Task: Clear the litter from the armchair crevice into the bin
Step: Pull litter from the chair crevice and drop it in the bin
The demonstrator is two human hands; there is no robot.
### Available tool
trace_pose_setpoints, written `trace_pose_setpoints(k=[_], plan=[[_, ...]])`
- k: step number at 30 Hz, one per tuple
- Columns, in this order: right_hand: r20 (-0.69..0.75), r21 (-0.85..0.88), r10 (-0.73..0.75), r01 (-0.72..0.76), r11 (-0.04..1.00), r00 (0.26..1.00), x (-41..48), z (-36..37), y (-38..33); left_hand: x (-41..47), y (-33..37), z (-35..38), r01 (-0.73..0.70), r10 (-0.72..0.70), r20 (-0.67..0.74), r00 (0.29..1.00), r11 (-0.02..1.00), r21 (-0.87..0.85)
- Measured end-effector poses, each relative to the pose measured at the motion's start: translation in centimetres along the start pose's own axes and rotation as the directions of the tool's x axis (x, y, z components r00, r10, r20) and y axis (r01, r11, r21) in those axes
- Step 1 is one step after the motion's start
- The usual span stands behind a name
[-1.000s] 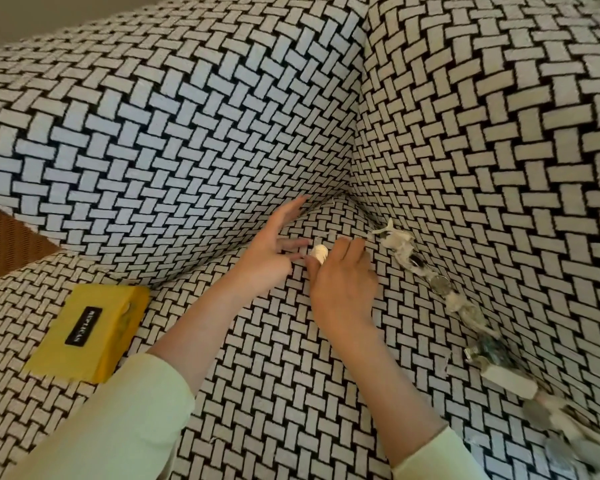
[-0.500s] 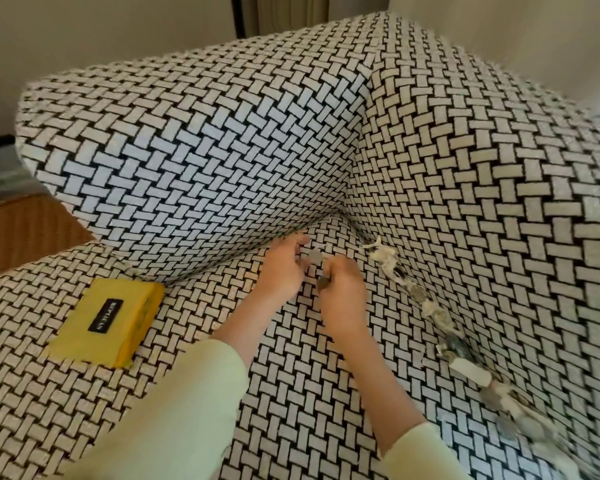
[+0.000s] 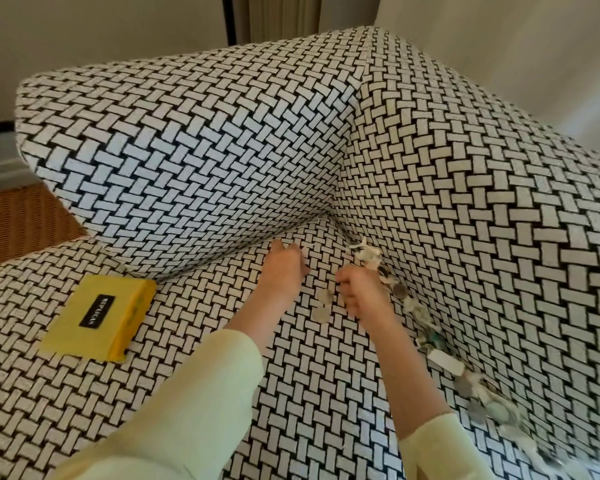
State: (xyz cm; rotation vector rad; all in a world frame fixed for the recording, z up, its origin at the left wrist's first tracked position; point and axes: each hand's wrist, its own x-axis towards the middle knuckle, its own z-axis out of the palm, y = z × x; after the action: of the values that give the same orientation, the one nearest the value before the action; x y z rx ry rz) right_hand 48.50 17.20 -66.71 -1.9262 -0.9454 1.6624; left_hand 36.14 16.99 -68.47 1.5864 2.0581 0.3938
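One armchair, woven in black and white. One yellow box lies on its seat, front left. Two hands hover by its back corner: left hand and right hand, both curled, though I cannot tell whether they hold anything. Litter, too many bits to count, lines its right crevice. Two discs lie on the seat.

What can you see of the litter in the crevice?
The litter is a ragged line of what look like white paper scraps and grey round discs, lodged where the seat meets the armrest. It runs from the back corner forward and is blurred at the near end. The right hand curls beside its upper part.
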Motion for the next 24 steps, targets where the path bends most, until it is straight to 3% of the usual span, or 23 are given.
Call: trace_pose_setpoints(k=[1, 3, 6, 8, 11, 12, 14, 16, 20, 23, 24], plan=[[-0.012, -0.26, -0.101, 0.094, 0.961, 0.995, -0.2, -0.1, 0.2, -0.1, -0.2, 0.0, -0.009, 0.009, 0.002, 1.0, 1.0, -0.006], [0.122, -0.54, -0.256, 0.281, 0.794, 0.959, -0.6, -0.1, 1.1, -0.4, -0.6, -0.1, -0.03, 0.03, -0.006, 1.0, 0.998, -0.057], [0.154, -0.717, -0.373, 0.363, 0.595, 0.915, -0.9, 0.2, 2.2, -1.2, -1.2, -0.3, 0.027, -0.033, -0.014, 0.999, 0.948, -0.317], [0.13, -0.78, -0.417, 0.352, 0.517, 0.9, -1.0, 0.7, 2.3, -2.1, -1.3, -0.8, 0.13, -0.13, 0.043, 0.991, 0.802, -0.582], [0.149, -0.752, -0.387, 0.358, 0.553, 0.91, -1.0, 0.8, 2.1, -3.4, -1.4, -1.7, 0.285, -0.259, 0.191, 0.947, 0.401, -0.87], [0.152, -0.689, -0.374, 0.37, 0.624, 0.915, -1.2, 0.6, 2.2, -4.0, -1.5, -2.1, 0.309, -0.276, 0.233, 0.933, 0.275, -0.91], [0.126, -0.48, -0.38, 0.391, 0.785, 0.916, -1.4, 0.0, 2.6, -4.7, -1.8, -2.5, 0.338, -0.283, 0.29, 0.914, 0.138, -0.931], [0.108, -0.402, -0.402, 0.41, 0.819, 0.909, -1.8, -0.4, 3.3, -5.1, -2.1, -2.7, 0.358, -0.284, 0.316, 0.905, 0.109, -0.927], [0.247, -0.599, -0.396, 0.461, 0.655, 0.884, -3.1, 0.0, 4.5, -5.9, -2.5, -2.6, 0.367, -0.282, 0.328, 0.902, 0.1, -0.925], [0.278, -0.829, -0.467, 0.456, 0.325, 0.839, -3.3, 1.0, 4.9, -6.5, -2.5, -2.7, 0.36, -0.276, 0.319, 0.907, 0.113, -0.926], [0.277, -0.858, -0.489, 0.442, 0.261, 0.827, -3.4, 1.3, 4.9, -6.8, -2.6, -2.8, 0.358, -0.275, 0.317, 0.907, 0.111, -0.927]])
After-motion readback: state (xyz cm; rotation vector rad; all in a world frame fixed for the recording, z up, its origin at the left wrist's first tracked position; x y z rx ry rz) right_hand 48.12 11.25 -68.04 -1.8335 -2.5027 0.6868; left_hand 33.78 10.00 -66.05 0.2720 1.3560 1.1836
